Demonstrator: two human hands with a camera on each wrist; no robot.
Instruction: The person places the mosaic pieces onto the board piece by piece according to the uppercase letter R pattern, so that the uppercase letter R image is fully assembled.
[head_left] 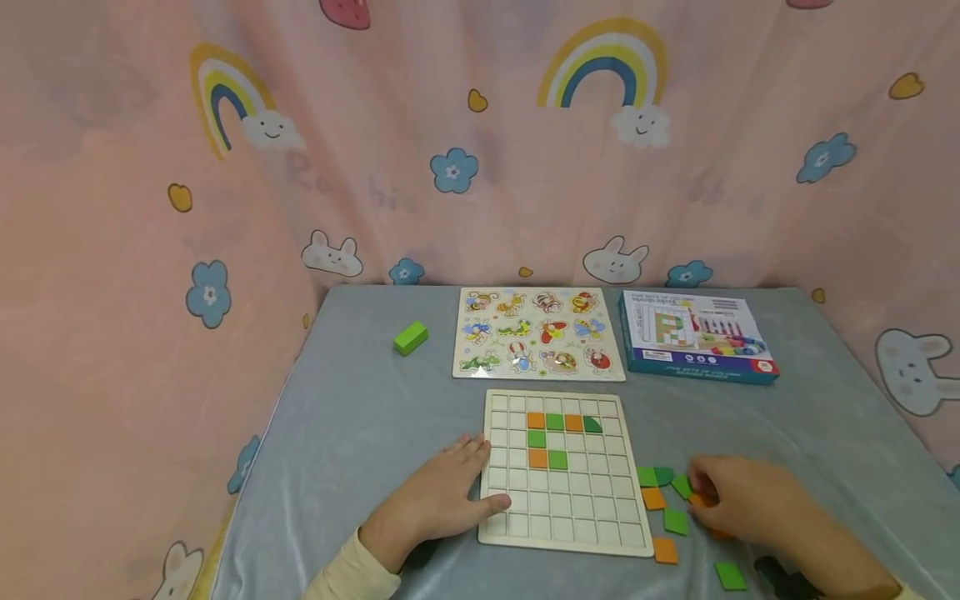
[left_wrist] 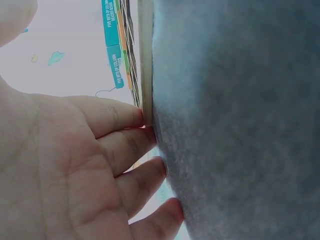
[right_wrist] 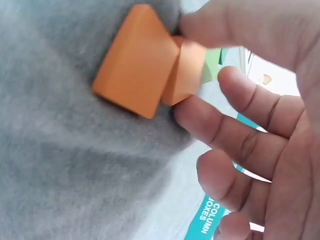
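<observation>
My left hand [head_left: 438, 496] rests at the left side of a white grid board [head_left: 582, 507], its thumb lying over the board and its fingertips at the edge. In the board's upper part sit several orange and green square tiles, plus a dark green quarter-round tile [head_left: 592, 424]. To the right of the board, my right hand [head_left: 753, 496] pinches an orange tile [right_wrist: 186, 75] between thumb and fingers. Another orange tile [right_wrist: 137, 62] lies right beside it on the cloth. Near that hand are a green tile [head_left: 681, 487] and several other loose tiles.
Behind the grid board lies an insect picture board [head_left: 540, 342]. A boxed set [head_left: 693, 337] is at the back right. A green block [head_left: 411, 338] sits at the back left. Grey cloth [head_left: 360, 417] covers the table, with a pink patterned curtain [head_left: 510, 225] behind.
</observation>
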